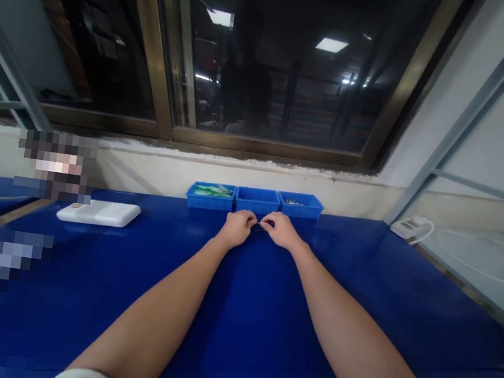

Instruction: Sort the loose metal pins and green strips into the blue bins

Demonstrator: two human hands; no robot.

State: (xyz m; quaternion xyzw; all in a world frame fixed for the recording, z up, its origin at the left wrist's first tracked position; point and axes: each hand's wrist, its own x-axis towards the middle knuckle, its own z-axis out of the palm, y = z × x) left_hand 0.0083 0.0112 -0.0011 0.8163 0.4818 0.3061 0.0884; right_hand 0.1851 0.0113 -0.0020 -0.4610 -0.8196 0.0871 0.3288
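Observation:
Both arms reach out over the blue table [257,315], and the hands meet fingertip to fingertip near its far side. My left hand [239,226] is closed in a pinch, and so is my right hand [280,228], facing it. Something tiny and thin shows between the fingertips, too small to name. Just beyond the fingers stand three blue bins in a row. Green and whitish pieces lie in the left bin [210,204]. The middle bin [256,205] shows its blue inside. Small metallic parts lie in the right bin [300,211].
A white rectangular device [98,213] lies on the table to the left. A white power strip [411,228] with a cable is at the right edge. Metal frame posts [467,128] rise at both sides. Behind the bins are a low wall and a dark window [284,93]. Areas at left are pixelated.

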